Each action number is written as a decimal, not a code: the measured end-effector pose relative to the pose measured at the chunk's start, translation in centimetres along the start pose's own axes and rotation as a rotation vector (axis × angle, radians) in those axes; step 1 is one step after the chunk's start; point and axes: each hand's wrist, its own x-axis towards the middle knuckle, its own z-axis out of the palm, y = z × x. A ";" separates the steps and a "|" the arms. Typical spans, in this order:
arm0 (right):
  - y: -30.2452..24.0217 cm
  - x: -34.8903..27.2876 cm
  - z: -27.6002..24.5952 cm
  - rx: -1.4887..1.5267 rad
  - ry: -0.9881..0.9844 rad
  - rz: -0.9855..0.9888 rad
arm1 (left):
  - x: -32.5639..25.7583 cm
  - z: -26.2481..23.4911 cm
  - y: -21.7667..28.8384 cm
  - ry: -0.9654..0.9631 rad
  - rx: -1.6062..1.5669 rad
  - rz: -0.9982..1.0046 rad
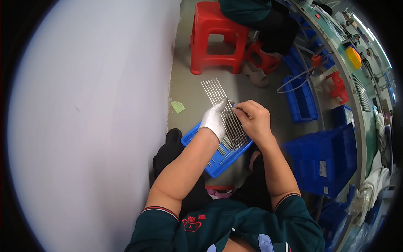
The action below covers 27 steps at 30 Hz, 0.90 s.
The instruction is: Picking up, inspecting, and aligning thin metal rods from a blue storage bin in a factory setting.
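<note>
My left hand, in a white glove, is closed round a fan of thin metal rods. The rods lie side by side, slanting from upper left to lower right. My bare right hand is at their right edge, thumb and forefinger pinched together at one rod; how much it grips is partly hidden by the fingers. Under both hands stands a shallow blue tray with more metal rods lying in it, partly covered by the held bunch.
A red stool with a seated person stands ahead. A white wall rises at left. Blue bins and a green-topped workbench run along the right. A green paper slip lies on the floor.
</note>
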 end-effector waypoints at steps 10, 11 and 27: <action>-0.2 0.0 0.5 -0.008 0.020 -0.067 | -0.3 -0.4 0.1 -0.026 -0.013 0.017; -0.2 0.0 0.6 -0.015 0.023 -0.086 | -0.3 -0.4 0.1 -0.025 -0.012 0.026; -0.7 0.2 0.6 -0.135 0.015 -0.280 | -1.4 -0.1 0.5 -0.021 -0.014 0.019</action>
